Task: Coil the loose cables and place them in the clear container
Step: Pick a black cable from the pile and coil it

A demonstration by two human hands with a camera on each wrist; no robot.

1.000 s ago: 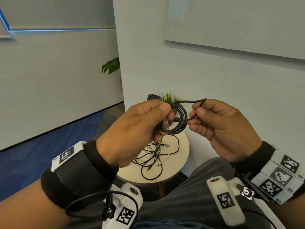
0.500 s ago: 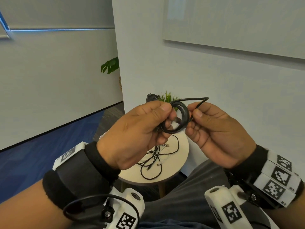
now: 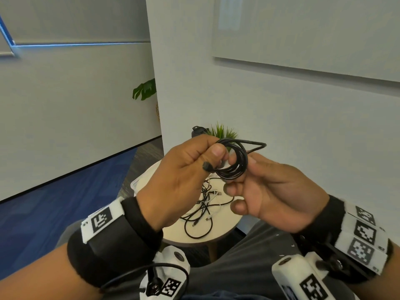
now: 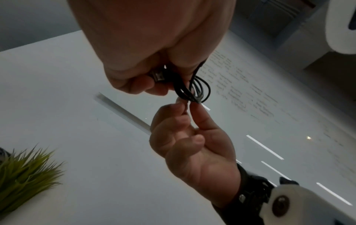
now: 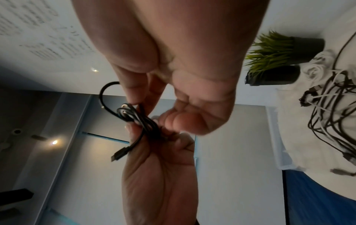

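Note:
A small coil of black cable [image 3: 234, 162] is held up in front of me between both hands. My left hand [image 3: 216, 158] pinches its left side, and one plug [image 3: 206, 166] sticks out under the thumb. From the right, my right hand [image 3: 246, 169] pinches the coil, with the cable's tail [image 3: 259, 146] looping out above it. The wrist views show the same coil [image 4: 194, 89] [image 5: 138, 118] between the fingertips. Loose black and white cables [image 3: 203, 208] lie tangled on the round table [image 3: 218, 234]. The clear container [image 3: 135, 182] shows only a corner behind my left hand.
A small green plant [image 3: 223, 131] in a dark pot stands at the table's far edge against the white wall. Blue carpet [image 3: 65, 213] lies to the left. My lap is just below the hands.
My right hand has moved in against the coil and turned palm-up, shortening the tail loop. The coil has rotated slightly, so a plug now pokes out under my left thumb.

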